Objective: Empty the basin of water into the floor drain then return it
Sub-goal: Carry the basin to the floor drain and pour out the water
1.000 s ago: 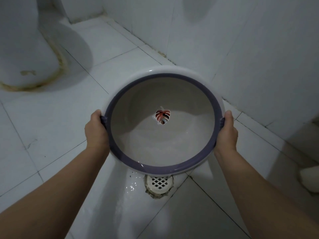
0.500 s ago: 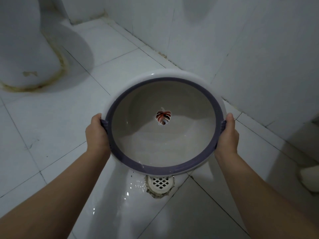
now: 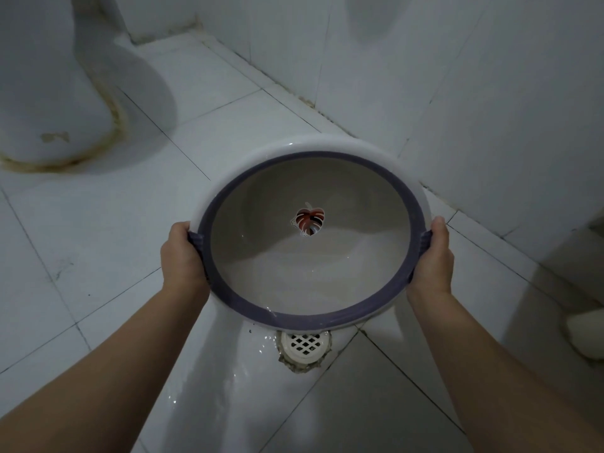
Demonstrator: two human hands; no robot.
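Tilting toward the person, the basin (image 3: 310,256) hung in the air above a white tiled floor (image 3: 98,256), walls close on the far and right sides, a toilet base (image 3: 49,93) well off to the upper left. Both hands had it: the left hand (image 3: 183,256) was wrapped tight round the left handle, the right hand (image 3: 431,256) closed the same way on the right handle, each grip fully clamped on the rim, neither nearer than the other. The near lip dipped lowest, and just under and in front of it sat the drain (image 3: 305,346), so the pour line ran straight from lip to grate. A thin pool of water lay in the low part of the bowl below the leaf sticker (image 3: 310,220); I'd judge it nearly empty. The tiles beside the drain shone wet. Next, a touch more tilt looked enough, then carrying it back; where it belongs wasn't in view.
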